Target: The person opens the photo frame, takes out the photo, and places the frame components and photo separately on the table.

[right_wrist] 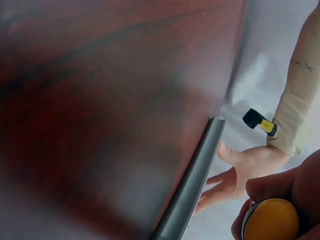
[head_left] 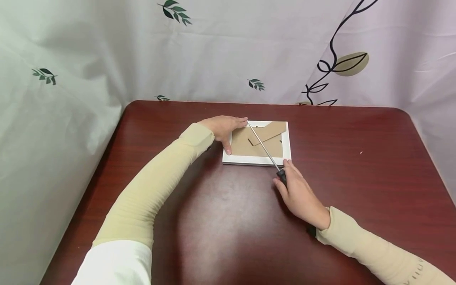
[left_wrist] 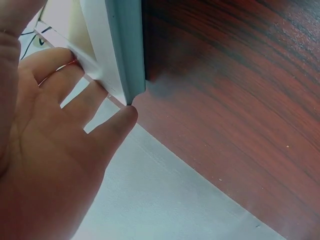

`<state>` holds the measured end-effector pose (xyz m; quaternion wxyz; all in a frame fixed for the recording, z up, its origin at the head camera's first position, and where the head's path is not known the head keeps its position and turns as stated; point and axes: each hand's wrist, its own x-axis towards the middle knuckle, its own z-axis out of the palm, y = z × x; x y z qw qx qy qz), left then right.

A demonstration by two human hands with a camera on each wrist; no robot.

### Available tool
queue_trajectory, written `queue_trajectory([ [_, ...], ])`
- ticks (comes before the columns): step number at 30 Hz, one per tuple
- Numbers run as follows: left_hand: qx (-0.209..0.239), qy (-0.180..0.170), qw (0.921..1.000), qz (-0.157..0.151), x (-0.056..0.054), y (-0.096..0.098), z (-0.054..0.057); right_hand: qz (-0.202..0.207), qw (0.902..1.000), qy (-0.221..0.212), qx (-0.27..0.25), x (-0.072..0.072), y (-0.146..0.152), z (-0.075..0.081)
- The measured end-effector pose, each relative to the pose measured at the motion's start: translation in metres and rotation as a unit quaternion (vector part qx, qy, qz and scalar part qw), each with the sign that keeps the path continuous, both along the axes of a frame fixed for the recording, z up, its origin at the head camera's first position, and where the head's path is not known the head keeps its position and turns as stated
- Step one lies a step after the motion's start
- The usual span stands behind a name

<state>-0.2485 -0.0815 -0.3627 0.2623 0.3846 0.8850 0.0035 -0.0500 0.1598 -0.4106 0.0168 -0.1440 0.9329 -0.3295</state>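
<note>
A white picture frame (head_left: 256,160) lies back up on the table, showing its brown backing board (head_left: 240,144) and a slanted cardboard stand leg (head_left: 272,132). My left hand (head_left: 224,127) rests at the frame's left end with fingers and thumb spread, thumb near the front corner. In the left wrist view, fingertips touch the frame's side (left_wrist: 125,50). My right hand (head_left: 303,194) grips a screwdriver (head_left: 263,147) by its black handle, whose yellow end (right_wrist: 272,220) shows in the right wrist view. The shaft crosses over the backing, its tip by the far edge near my left index finger.
The dark red wood table (head_left: 356,178) has rounded far corners. Behind it hangs a pale curtain (head_left: 221,55) with leaf prints. A small black and yellow object (right_wrist: 260,122) sits at my left cuff.
</note>
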Motion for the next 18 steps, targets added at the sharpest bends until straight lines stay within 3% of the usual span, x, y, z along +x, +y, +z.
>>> queue_trajectory([
  [11, -0.004, 0.005, 0.9997, 0.022, 0.004, 0.001, 0.0, -0.009, 0.9999, 0.011, 0.007, -0.006, 0.004, -0.003],
  [18, -0.018, 0.029, 0.9987, 0.038, 0.012, 0.0, 0.0, -0.027, 0.9993, 0.021, 0.012, -0.018, 0.012, -0.001],
])
